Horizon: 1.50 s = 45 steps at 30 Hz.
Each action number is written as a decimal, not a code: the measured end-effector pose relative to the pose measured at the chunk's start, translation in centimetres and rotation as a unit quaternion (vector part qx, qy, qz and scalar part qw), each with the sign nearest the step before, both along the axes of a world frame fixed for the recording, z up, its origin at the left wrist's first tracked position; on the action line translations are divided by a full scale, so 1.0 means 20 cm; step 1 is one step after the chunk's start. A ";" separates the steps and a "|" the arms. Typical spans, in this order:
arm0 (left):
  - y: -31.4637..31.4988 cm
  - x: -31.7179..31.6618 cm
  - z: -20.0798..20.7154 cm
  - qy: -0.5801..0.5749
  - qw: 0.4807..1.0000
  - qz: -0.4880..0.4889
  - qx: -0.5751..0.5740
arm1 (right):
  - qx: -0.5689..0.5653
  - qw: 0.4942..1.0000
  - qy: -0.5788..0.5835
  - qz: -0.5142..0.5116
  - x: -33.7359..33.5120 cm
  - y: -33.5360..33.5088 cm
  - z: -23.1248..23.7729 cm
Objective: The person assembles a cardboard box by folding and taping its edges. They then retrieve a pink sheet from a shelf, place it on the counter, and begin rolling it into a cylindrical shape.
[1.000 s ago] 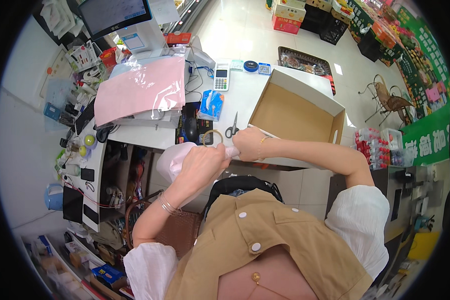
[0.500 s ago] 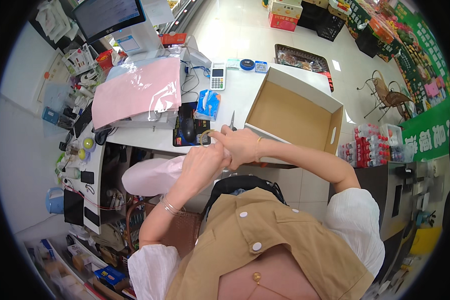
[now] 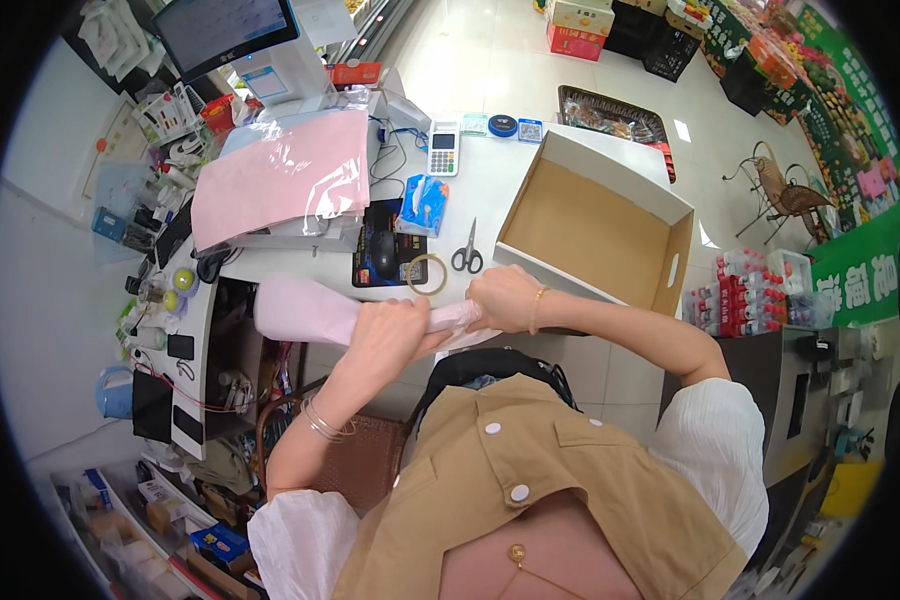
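Observation:
A pale pink sheet, gathered into a long bundle [image 3: 305, 308], stretches sideways over the counter's front edge. My left hand [image 3: 390, 330] is wrapped round its middle. At its narrow, crumpled right end, my right hand [image 3: 507, 298] grips the material with closed fingers. Whether it is paper or thin film I cannot tell. Just beyond my hands, a roll of tape [image 3: 427, 256] lies flat on the counter. Dark-handled scissors [image 3: 467, 259] rest beside it, blades pointing away from me.
An open cardboard box [image 3: 590, 220] stands at the right. Pink sheets under clear film [image 3: 280, 180] are stacked at the left. Between them are a tissue pack [image 3: 424, 205], a mouse [image 3: 384, 257] and a card terminal [image 3: 444, 148]. A brown chair [image 3: 365, 445] is below my left arm.
My hands have drawn apart, the right one moving right along the bundle. The tape roll and scissors, partly covered by my fingers before, now show fully on the counter.

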<state>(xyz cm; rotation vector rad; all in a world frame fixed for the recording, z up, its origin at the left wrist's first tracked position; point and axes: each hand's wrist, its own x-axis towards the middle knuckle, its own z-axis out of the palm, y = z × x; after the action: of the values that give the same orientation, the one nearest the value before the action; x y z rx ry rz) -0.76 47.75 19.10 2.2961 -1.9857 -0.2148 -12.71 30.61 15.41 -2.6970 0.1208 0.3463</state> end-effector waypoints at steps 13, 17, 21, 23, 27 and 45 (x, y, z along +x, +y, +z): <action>0.05 -0.05 -0.05 0.084 0.996 0.001 -0.004 | -0.016 0.998 -0.048 0.039 -0.05 0.06 0.07; 0.10 -0.01 -0.02 0.109 0.994 0.013 0.008 | -0.023 0.998 -0.030 0.040 -0.06 0.03 0.04; 0.18 0.08 0.02 0.157 0.985 0.059 0.045 | -0.021 0.999 -0.007 0.025 -0.09 -0.01 0.10; 0.22 0.15 0.02 0.203 0.975 0.048 0.072 | -0.021 1.000 0.000 0.023 -0.09 -0.01 0.10; 0.20 0.12 0.04 0.143 0.988 0.041 0.047 | 0.004 1.000 -0.001 0.009 -0.09 0.00 0.07; 0.06 0.00 -0.04 0.091 0.994 -0.027 -0.058 | 0.072 0.996 0.037 -0.029 -0.12 0.04 -0.06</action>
<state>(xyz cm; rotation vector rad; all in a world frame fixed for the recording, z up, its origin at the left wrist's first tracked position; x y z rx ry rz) -0.67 48.87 18.23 2.0736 -1.9191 -0.2943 -15.04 31.34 14.25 -2.5340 0.1887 0.4201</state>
